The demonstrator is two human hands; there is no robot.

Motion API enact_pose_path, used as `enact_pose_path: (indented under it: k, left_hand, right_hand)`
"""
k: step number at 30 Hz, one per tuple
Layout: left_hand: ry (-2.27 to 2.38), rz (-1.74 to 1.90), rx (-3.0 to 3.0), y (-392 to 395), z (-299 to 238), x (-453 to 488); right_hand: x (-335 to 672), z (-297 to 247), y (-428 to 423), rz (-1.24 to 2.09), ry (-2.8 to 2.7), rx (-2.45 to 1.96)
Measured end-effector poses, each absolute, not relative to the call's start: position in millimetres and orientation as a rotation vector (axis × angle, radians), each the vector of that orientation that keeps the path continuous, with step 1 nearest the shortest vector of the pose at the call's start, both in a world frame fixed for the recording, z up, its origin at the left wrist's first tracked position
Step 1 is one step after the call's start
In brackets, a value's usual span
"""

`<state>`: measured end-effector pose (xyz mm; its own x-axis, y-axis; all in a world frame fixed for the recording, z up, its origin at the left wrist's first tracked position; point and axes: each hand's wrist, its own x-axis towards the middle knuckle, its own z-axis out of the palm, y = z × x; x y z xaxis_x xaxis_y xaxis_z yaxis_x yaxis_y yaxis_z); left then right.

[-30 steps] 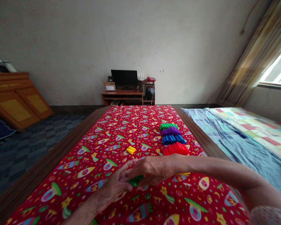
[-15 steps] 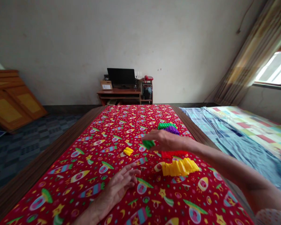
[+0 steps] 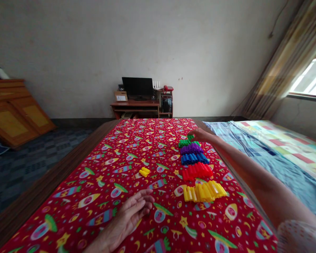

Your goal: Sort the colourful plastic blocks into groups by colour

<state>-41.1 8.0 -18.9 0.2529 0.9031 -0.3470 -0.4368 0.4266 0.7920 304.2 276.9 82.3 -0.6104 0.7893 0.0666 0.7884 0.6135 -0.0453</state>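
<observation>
My right hand [image 3: 200, 135] is stretched far out over the red patterned tablecloth [image 3: 100, 182], its fingers closed on a green piece [image 3: 190, 137] at the green row [image 3: 185, 143]. Nearer to me lie a purple row [image 3: 191, 148], a blue row [image 3: 194, 158], a red row [image 3: 197, 171] and a yellow row [image 3: 204, 191]. My left hand [image 3: 133, 214] rests palm up on the cloth, fingers loosely curled, holding nothing. A pair of loose yellow pieces [image 3: 144, 172] lies ahead of my left hand.
A bed with a checked sheet [image 3: 274, 151] runs along the table's right side. A desk with a monitor [image 3: 138, 88] stands at the far wall. A wooden cabinet [image 3: 13, 109] leans at the left. Curtains and a window [image 3: 310, 77] are at the right.
My right hand took the green piece from near my left hand and carried it away from me to the green row. The yellow row came into sight. My left hand stayed on the cloth.
</observation>
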Motion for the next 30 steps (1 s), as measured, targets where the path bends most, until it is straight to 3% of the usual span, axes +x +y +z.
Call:
enact_pose_path:
  k: [11, 21, 26, 30]
  left_hand:
    - [0.903, 0.986, 0.642, 6, -16, -39]
    - [0.916, 1.002, 0.655, 4, -10, -36]
    - [0.893, 0.998, 0.706, 2, -10, -34]
    - [0.878, 0.998, 0.727, 3, -12, -34]
  right_hand:
    - [284, 96, 269, -0.003, -2.706, -1.258]
    - [132, 60, 173, 0.029, -3.157, -0.22]
    - [106, 28, 163, -0.141, -3.276, -0.209]
    - [113, 32, 162, -0.151, -3.283, -0.324]
